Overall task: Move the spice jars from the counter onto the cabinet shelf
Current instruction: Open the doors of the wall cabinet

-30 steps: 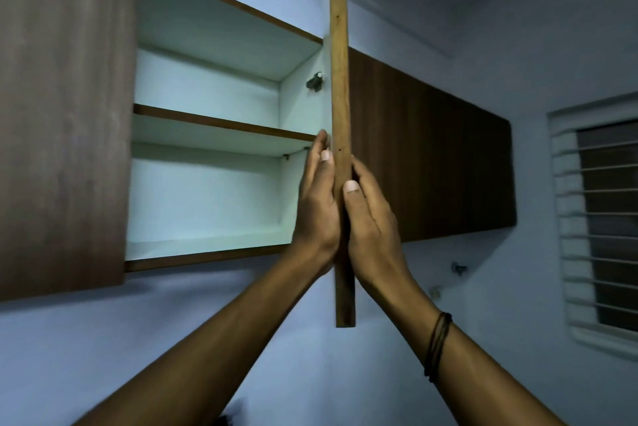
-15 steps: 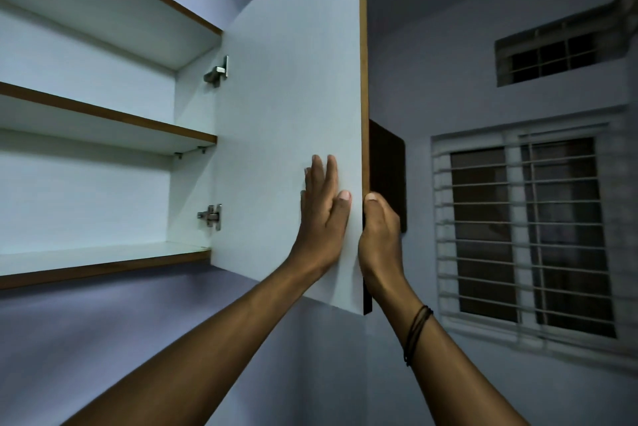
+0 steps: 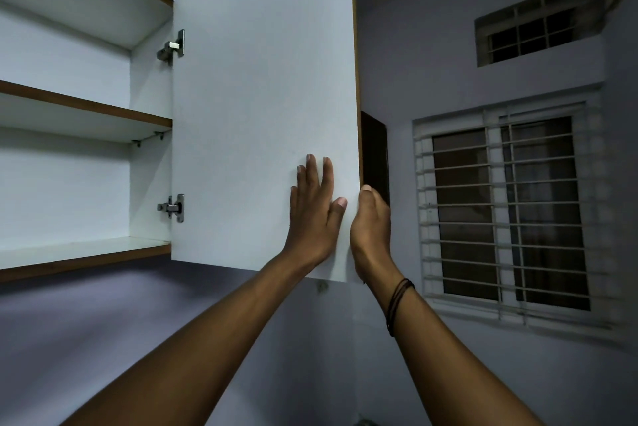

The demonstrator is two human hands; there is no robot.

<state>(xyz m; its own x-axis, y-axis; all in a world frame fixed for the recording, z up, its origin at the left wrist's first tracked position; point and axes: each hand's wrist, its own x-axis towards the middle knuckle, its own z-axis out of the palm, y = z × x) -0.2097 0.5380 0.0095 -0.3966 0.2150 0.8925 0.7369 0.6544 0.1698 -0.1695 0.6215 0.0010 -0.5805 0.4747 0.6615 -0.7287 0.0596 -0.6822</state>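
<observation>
My left hand (image 3: 316, 215) lay flat on the white inside of the cabinet door (image 3: 262, 98), its fingers (image 3: 312, 172) straight and close together, pointing up. They held nothing; they only pressed on the door. My right hand (image 3: 371, 229) was just beside it, at the door's free edge. Its thumb showed on my side of the edge, and its other fingers went round behind, so I think it was gripping the edge, but I could not see those fingers.

The door stood wide open, with its long side going up and down. Its two hinges (image 3: 172, 208) were off to the left of my hands. Past the hinges was the open cabinet, with a lower shelf (image 3: 83, 248) and an upper shelf (image 3: 86, 108). Both shelves lay to the left of my fingers, so my left hand was the nearer one to them.

I could not see any spice jars. I could not see the desk either; I guess it was down below, out of view. So I think no jar had been put up yet, and my hands would need to come down off the door to fetch one.
</observation>
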